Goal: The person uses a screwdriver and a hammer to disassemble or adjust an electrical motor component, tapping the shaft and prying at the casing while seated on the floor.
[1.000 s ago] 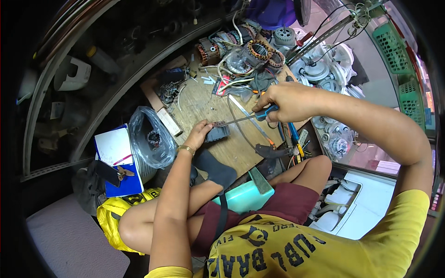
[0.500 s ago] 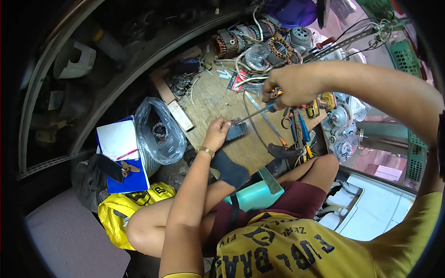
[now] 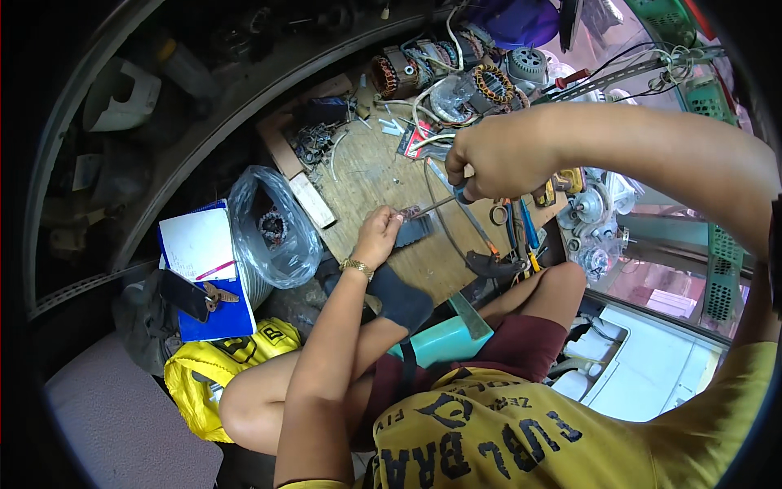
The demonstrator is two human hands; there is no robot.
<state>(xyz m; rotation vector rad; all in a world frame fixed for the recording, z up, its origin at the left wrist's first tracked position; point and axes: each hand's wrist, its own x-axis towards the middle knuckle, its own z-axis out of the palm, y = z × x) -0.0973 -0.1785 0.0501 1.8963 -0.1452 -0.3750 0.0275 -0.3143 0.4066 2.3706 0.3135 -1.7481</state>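
Observation:
My right hand [image 3: 498, 167] is closed around the handle of a screwdriver [image 3: 437, 205], whose metal shaft slants down to the left. At its tip, my left hand [image 3: 376, 238] pinches a small copper-coloured part [image 3: 410, 213], partly hidden by the fingers. Beneath that part a dark grey block [image 3: 414, 232] rests on the wooden work board [image 3: 366, 183]. I cannot make out whether the tip sits in the part or only against it. A hacksaw-like tool [image 3: 468, 216] with an orange end lies just right of the block.
Pliers and cutters with blue handles [image 3: 528, 224] lie at the board's right. Wound motor stators [image 3: 494, 84] and cables crowd the far side. To the left stand a clear plastic bag [image 3: 305, 244] and a blue notebook [image 3: 220, 306]. A teal container [image 3: 448, 338] sits between my legs.
My right hand has shifted slightly left and turned around the screwdriver handle, hiding more of it. My left hand keeps its pinch at the same place by the block.

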